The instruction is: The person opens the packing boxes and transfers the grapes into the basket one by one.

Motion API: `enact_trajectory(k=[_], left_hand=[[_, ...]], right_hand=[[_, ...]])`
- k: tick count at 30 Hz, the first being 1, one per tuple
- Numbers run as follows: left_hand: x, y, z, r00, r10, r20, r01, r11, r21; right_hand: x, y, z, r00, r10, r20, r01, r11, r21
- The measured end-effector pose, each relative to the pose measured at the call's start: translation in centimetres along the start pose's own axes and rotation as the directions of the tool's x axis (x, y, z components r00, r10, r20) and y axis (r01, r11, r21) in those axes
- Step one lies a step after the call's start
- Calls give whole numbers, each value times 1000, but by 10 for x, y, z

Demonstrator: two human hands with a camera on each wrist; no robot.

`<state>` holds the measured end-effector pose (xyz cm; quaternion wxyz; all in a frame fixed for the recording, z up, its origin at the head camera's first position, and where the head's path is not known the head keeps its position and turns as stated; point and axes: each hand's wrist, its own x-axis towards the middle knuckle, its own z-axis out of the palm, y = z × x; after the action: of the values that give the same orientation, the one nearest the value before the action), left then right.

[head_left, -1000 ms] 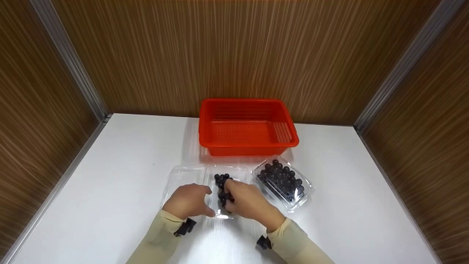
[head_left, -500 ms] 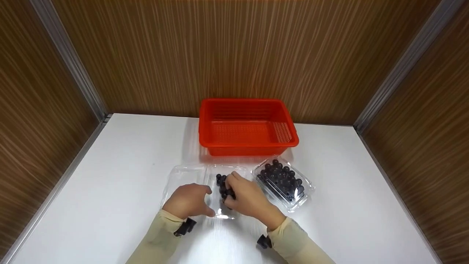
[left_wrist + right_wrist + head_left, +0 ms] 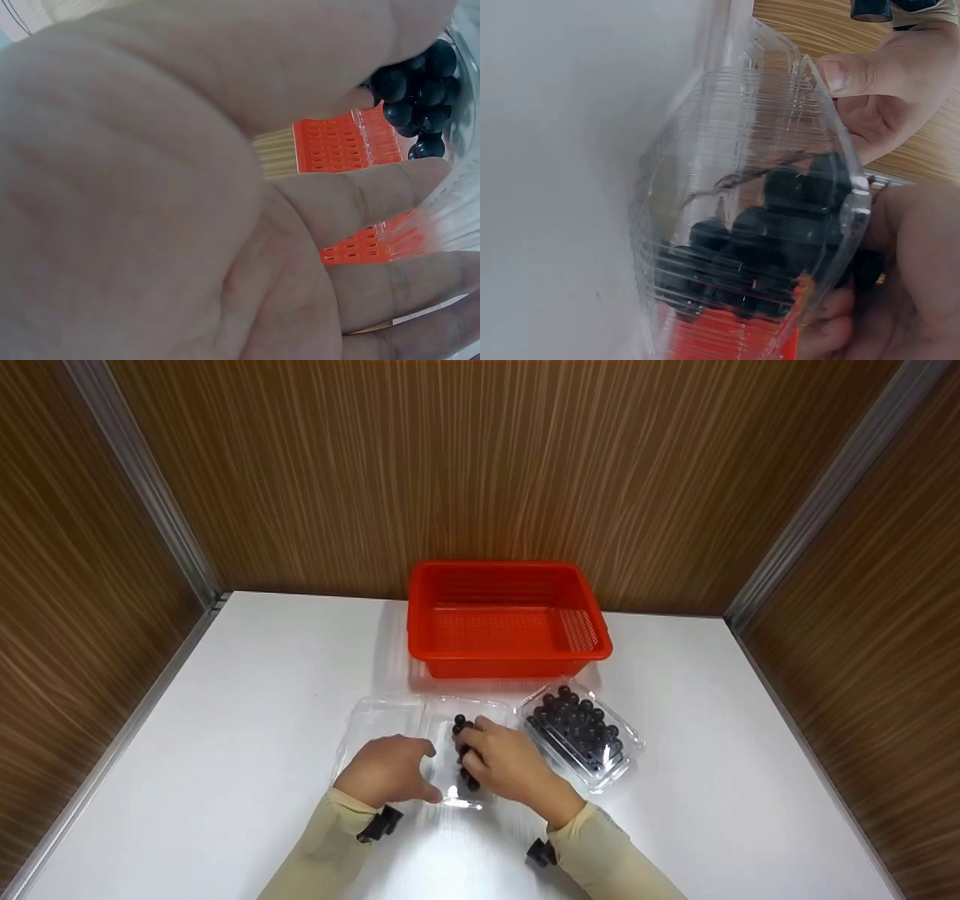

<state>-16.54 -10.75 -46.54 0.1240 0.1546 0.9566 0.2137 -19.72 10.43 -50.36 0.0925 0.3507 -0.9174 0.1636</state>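
One grape bunch lies under the right hand's fingers.

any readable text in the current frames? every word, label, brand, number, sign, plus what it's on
None: no word, label, brand, number or sign can be read in any of the three views.
Open clear box: no lettering seen.
Closed clear box: no label seen.
Red basket: no lettering seen.
Black devices at the wrists: too small to tell whether they carry markings.
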Motion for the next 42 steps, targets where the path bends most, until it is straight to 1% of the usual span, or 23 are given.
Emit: enact_trajectory(k=[3,6,10,13,17,20,22,25,28,31,33,35,38,42], left_hand=[[0,0,0,1000,6,-5,-5,1000,1],[0,1,1,1000,13,-10,-13,1000,5],[0,1,1,1000,18,-17,-18,1000,12],[0,1,1,1000,20,-21,-20,1000,15],[0,2,0,1000,21,-20,-21,1000,12],[0,2,-1,1000,17,-21,-17,1000,10],[0,2,-1,1000,15,-23,-15,1000,13],[-1,1,-1,1000,13,-23,-13,1000,12],[-1,0,0,1000,8,-21,-8,1000,3],[-1,0,1,1000,-1,-19,1,1000,-6],[-1,0,1,1000,-1,-22,1,1000,2],[-1,0,1,1000,1,-26,-1,1000,11],[0,0,1,1000,9,-30,-9,1000,19],[0,1,1,1000,14,-24,-13,1000,15]], right_hand=[[-1,1,0,996,47,71,-49,998,25],[-2,2,-2,987,62,148,-70,996,54],[-4,1,-6,982,47,183,-62,995,77],[-5,1,-7,984,37,175,-53,995,87],[-4,1,-6,989,8,149,-19,997,77],[-2,1,-5,990,-28,136,20,998,64],[-2,1,-4,988,-64,141,57,997,58],[-1,1,-3,979,-138,149,132,990,49],[-1,1,-2,964,-224,146,221,975,34],[-1,2,0,950,-292,112,294,956,4],[0,2,1,944,-322,78,324,946,-22],[0,2,1,944,-328,42,330,943,-46],[0,3,2,955,-297,14,297,953,-55],[-1,4,5,962,-272,19,273,961,-48]])
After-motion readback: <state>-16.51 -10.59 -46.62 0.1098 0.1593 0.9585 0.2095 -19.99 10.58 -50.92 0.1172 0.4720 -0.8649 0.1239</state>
